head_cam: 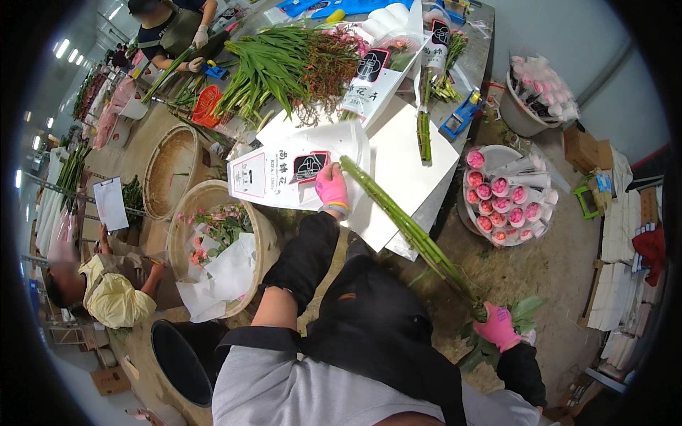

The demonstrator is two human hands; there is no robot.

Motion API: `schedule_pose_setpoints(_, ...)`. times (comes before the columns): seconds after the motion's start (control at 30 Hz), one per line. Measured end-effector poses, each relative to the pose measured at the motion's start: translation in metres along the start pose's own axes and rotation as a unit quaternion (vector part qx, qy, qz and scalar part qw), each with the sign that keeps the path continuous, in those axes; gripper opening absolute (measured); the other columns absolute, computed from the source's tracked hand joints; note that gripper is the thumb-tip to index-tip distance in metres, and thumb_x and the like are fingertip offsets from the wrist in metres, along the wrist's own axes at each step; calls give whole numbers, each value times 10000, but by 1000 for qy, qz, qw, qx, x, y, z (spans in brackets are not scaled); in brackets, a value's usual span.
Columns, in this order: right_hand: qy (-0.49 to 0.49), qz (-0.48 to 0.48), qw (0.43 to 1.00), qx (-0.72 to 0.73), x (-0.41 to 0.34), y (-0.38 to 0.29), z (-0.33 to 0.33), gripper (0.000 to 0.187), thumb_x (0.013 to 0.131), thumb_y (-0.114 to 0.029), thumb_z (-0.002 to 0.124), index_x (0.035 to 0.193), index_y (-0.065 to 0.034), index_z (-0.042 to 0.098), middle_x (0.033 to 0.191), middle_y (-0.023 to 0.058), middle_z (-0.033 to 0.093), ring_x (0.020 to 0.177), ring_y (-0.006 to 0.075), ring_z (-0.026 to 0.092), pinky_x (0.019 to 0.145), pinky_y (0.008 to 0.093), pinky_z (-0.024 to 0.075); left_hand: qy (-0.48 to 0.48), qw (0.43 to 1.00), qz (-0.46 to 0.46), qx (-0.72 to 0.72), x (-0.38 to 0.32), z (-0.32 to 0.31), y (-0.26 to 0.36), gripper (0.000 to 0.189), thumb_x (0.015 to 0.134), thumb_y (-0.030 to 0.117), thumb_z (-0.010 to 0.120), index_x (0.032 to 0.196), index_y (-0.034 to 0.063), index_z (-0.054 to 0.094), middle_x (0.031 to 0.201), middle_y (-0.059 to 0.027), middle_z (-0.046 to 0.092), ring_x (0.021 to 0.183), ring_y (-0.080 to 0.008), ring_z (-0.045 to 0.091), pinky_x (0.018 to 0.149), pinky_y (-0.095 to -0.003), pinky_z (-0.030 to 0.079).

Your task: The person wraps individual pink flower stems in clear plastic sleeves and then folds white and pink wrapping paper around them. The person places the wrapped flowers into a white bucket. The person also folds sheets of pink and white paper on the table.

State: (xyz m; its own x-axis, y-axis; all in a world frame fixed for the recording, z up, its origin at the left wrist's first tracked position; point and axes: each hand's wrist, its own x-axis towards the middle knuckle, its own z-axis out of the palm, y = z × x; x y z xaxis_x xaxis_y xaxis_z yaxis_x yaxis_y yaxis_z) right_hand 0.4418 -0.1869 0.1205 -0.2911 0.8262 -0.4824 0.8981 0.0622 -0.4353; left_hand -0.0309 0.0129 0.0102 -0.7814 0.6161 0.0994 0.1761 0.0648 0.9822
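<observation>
My right hand (pixel 496 326), in a pink glove, grips a bundle of long green flower stems (pixel 410 226) near its leafy end. The bundle slants up and left, so its bare stem ends come close to my left hand (pixel 331 186). Green leaves (pixel 525 314) spread out around the right glove; the blooms cannot be made out. My left hand, also gloved in pink, has its fingers closed on a white printed flower sleeve (pixel 250 173) at the table's near edge. Under and beside the sleeve lie white paper sheets (pixel 410 160).
Leafy greenery (pixel 277 66), wrapped bouquets (pixel 367 85) and a blue tape dispenser (pixel 461 114) lie on the table. A bin of flowers and paper (pixel 266 250) stands left, a bucket of wrapped pink flowers (pixel 503 197) right. One person (pixel 176 37) works opposite; another (pixel 114 287) holds a clipboard.
</observation>
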Motion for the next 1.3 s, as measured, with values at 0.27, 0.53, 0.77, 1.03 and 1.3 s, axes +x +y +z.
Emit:
schedule_pose_setpoints(0.27,-74,-5,997,-36,1,13,-27,506,676,-306,736,1043,8,584,894,239,638,882,403,617,740,439,477,39,986,148,59,20,-26,13,176,881,119,609,990,-3,671,939,-133,677,840,-244,624,796,-331,485)
schedule_pose_setpoints(0.53,-276,-58,954,97,77,-66,-96,363,739,-159,699,1040,20,604,825,84,656,753,139,576,716,300,465,-171,792,517,276,-9,-83,42,233,711,111,683,939,154,667,981,16,656,824,-211,588,731,-386,453)
schedule_pose_setpoints(0.77,-392,-151,894,157,203,-181,-72,335,817,-207,653,1040,31,575,847,26,622,784,91,550,717,265,463,-158,822,518,175,-38,-92,83,256,694,90,694,943,136,660,955,13,660,781,-210,611,680,-360,476)
schedule_pose_setpoints(1.03,-288,-375,868,155,297,-296,-49,309,840,-211,641,1066,-1,620,941,53,629,825,102,567,711,279,458,-236,820,522,7,-39,-108,156,310,641,13,679,935,107,647,909,-41,657,686,-245,614,576,-345,482)
schedule_pose_setpoints(1.3,-261,-294,839,376,317,-340,-57,349,900,-268,549,1147,-28,599,981,55,642,877,127,604,803,273,481,-153,871,439,157,-40,-164,156,249,692,44,712,926,87,639,908,-58,663,773,-274,632,681,-364,481)
